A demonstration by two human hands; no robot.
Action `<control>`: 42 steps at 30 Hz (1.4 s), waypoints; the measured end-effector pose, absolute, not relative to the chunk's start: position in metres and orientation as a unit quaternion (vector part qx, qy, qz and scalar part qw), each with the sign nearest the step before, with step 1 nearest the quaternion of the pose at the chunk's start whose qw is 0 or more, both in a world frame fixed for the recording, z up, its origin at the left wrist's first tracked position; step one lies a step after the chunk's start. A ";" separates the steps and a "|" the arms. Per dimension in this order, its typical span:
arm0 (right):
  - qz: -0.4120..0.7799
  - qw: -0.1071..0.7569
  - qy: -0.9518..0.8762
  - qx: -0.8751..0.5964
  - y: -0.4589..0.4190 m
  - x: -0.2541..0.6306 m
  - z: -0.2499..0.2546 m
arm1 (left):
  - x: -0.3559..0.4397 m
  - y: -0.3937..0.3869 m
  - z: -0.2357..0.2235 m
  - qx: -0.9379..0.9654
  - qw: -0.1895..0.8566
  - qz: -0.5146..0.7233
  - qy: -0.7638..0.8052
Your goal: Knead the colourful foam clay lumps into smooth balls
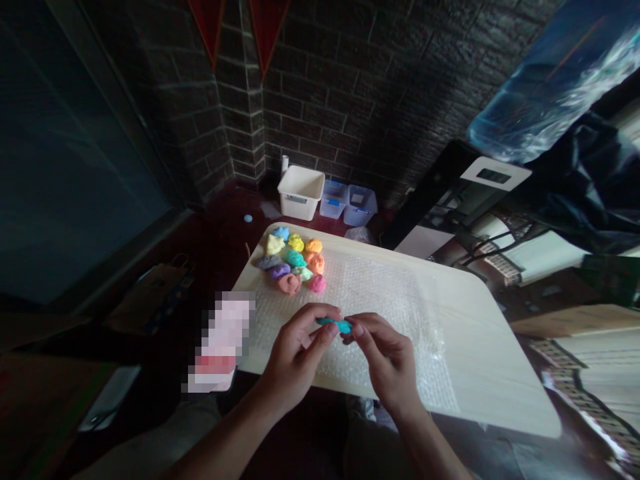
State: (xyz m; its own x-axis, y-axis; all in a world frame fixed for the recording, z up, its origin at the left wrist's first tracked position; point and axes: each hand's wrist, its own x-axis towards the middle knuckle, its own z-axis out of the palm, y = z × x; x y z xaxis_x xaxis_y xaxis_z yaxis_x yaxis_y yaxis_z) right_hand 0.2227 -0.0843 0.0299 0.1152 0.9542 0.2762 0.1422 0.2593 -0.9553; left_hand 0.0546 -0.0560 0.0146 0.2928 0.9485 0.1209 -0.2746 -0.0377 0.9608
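A small piece of teal modelling clay is pinched between my two hands above the near part of the table. My left hand grips its left end between thumb and fingers. On the other end, the thumb and fingers of my right hand are closed. Beyond them lies a cluster of several soft clay lumps, among them a teal lump, a pink lump, a reddish-brown lump, a yellow lump and a purple lump.
Bubble wrap covers much of the pale table. Behind the table, a white basket and two clear bins stand by the brick wall. A water dispenser is at the right, cardboard boxes at the left.
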 end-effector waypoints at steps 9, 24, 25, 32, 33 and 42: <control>0.446 0.574 -0.517 -0.453 -0.084 0.226 0.020 | 0.054 -0.056 0.015 0.503 0.618 0.503 0.335; 0.513 0.608 -0.445 -0.411 -0.080 0.224 0.017 | 0.057 -0.055 0.016 0.413 0.682 0.519 0.308; 0.520 0.610 -0.439 -0.405 -0.080 0.224 0.017 | 0.057 -0.055 0.015 0.394 0.694 0.521 0.303; 0.485 0.591 -0.471 -0.440 -0.079 0.223 0.012 | 0.059 -0.055 0.016 0.336 0.730 0.519 0.291; 0.479 0.591 -0.472 -0.446 -0.079 0.223 0.012 | 0.059 -0.055 0.016 0.325 0.736 0.520 0.287; 0.536 0.591 -0.401 -0.451 -0.078 0.218 0.012 | 0.064 -0.055 0.013 0.230 0.774 0.515 0.286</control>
State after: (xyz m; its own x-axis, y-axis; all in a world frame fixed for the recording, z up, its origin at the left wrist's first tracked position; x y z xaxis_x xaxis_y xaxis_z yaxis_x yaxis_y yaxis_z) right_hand 0.2179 -0.0781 0.0123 0.1052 0.9944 -0.0087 -0.2723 0.0204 -0.9620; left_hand 0.0643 -0.0551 0.0131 0.3050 0.9299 -0.2058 -0.6661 0.3627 0.6518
